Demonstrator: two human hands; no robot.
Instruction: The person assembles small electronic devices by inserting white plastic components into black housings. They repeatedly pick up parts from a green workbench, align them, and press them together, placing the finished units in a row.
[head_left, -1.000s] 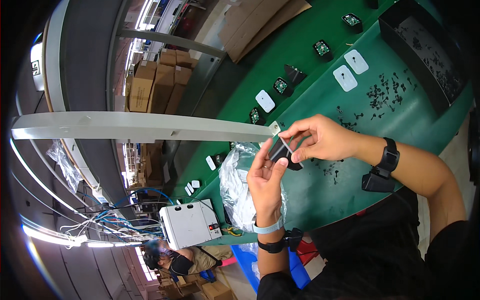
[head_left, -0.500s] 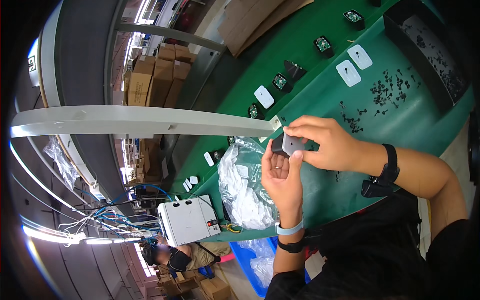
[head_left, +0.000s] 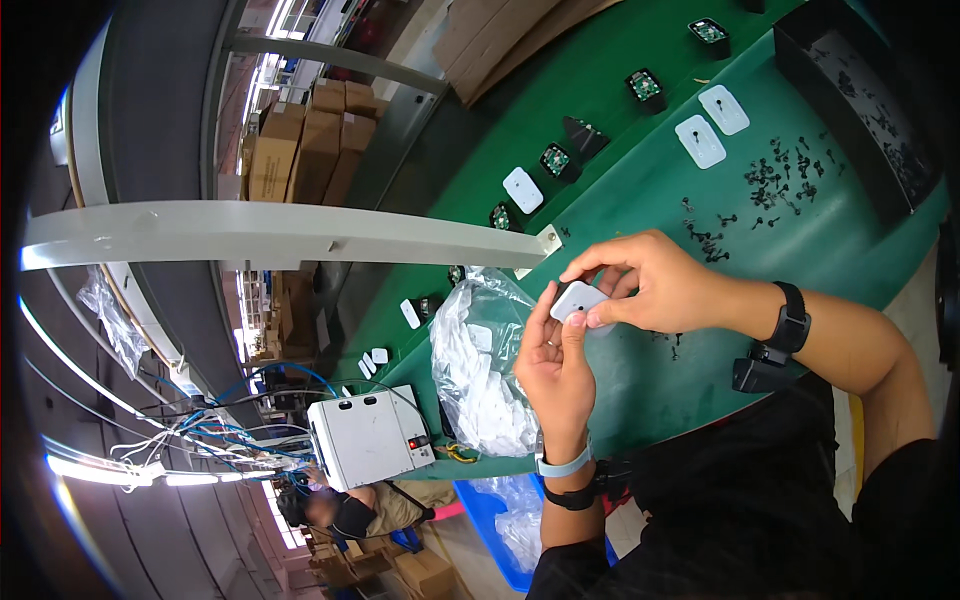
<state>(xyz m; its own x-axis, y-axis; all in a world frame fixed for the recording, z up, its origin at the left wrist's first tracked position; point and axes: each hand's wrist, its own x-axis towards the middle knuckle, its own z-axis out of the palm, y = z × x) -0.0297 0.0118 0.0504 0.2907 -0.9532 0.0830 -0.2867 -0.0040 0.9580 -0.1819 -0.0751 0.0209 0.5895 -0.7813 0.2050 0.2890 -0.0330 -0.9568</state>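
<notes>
Both my hands hold a small dark housing with a rounded white cover plate (head_left: 572, 298) on its upper side, in front of me over the green mat. My left hand (head_left: 556, 378) grips it from below and the left, thumb against the plate's near edge. From the right, my right hand (head_left: 660, 285) pinches it, with its thumb at the plate's corner. A small dark spot shows on the plate near the thumbs. Most of the dark housing is hidden behind the plate and fingers. Loose black screws (head_left: 780, 180) lie scattered beyond my right hand.
A black tray (head_left: 808, 62) holds more screws at far right. White cover plates (head_left: 700, 142) and black housings with circuit boards (head_left: 645, 88) line the far side. A metal post (head_left: 330, 228), a clear bag (head_left: 470, 375) and a white machine (head_left: 368, 440) stand left.
The held piece has turned so that its white plate faces up more, and it has shifted slightly. My left thumb has moved onto the plate's edge.
</notes>
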